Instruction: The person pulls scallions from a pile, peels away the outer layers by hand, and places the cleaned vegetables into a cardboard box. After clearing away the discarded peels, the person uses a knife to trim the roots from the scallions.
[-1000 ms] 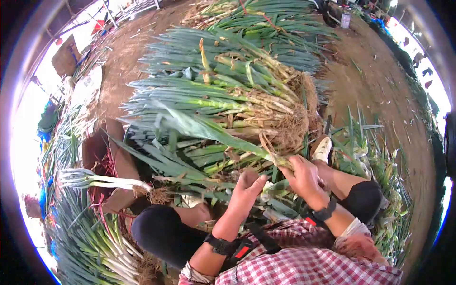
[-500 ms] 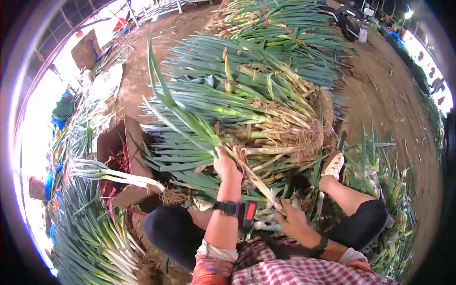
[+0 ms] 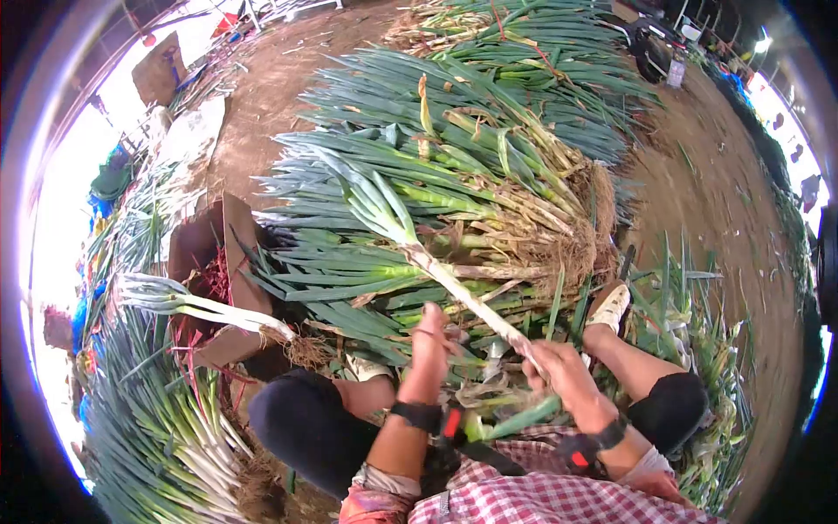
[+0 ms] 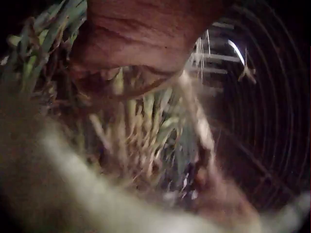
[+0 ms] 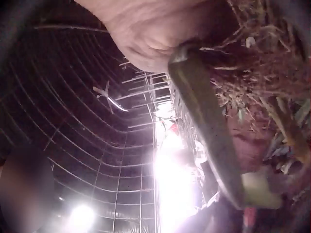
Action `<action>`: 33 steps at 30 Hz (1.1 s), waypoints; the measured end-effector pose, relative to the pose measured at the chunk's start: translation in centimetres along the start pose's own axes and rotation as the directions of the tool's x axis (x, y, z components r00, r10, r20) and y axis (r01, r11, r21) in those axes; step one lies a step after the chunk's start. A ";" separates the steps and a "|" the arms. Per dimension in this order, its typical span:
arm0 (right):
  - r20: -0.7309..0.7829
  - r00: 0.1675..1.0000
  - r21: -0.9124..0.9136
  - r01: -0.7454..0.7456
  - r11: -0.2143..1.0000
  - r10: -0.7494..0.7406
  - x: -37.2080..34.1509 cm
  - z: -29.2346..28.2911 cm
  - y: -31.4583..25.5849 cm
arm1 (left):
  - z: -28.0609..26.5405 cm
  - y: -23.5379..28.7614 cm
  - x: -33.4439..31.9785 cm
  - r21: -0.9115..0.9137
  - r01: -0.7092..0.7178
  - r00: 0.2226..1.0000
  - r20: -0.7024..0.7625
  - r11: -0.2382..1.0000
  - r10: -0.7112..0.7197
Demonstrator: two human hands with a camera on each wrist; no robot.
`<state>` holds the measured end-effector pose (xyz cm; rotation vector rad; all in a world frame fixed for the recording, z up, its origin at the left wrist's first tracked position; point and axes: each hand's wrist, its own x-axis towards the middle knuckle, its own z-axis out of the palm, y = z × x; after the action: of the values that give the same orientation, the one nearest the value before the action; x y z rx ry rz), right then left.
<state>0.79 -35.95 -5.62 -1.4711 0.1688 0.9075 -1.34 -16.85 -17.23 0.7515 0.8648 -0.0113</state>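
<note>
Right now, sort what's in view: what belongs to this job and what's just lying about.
Job, it seems:
right hand, gripping a leek
left hand, near it
rooted leek pile
whiter leeks by the carton
carton, with red strands

Probably lying about:
brown panel, upper left
pale sheet below it
pale container, upper right

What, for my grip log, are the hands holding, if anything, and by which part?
The right hand grips a green onion by its pale lower end; whether the left hand holds anything cannot be told.

No lettering, label, number or sign can be read in any view.
</note>
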 end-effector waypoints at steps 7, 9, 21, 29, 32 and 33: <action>0.021 0.999 -0.016 0.032 0.999 -0.032 -3.7 0.3 4.7 | 1.2 5.7 5.0 0.216 -0.261 0.946 -0.134 0.941 0.294; 0.028 0.998 -0.003 0.059 0.998 -0.059 -4.0 0.6 4.6 | 1.7 4.7 5.4 0.091 -0.336 0.925 -0.158 0.938 0.347; -0.079 0.993 0.043 0.096 0.994 -0.092 1.1 0.9 4.6 | 1.8 -4.9 0.8 0.626 -0.283 0.931 0.362 0.726 0.051; 0.093 0.712 -0.807 0.463 0.366 -0.696 -1.8 -0.1 4.2 | -2.4 0.5 5.0 0.501 -0.418 0.892 0.069 0.758 0.447; 0.197 0.700 -0.862 0.457 0.219 -0.686 -3.5 -0.1 4.1 | -0.4 7.0 3.5 0.438 -0.427 0.860 -0.072 0.791 0.505; 0.245 0.718 -0.889 0.435 0.145 -0.652 -3.9 -0.2 4.2 | -1.0 7.1 4.6 0.590 -0.370 0.845 -0.106 0.717 0.523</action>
<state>-4.33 -38.39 -6.53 -2.4343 -0.8927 0.1105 3.14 -9.67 -16.61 1.5363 0.9201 0.3003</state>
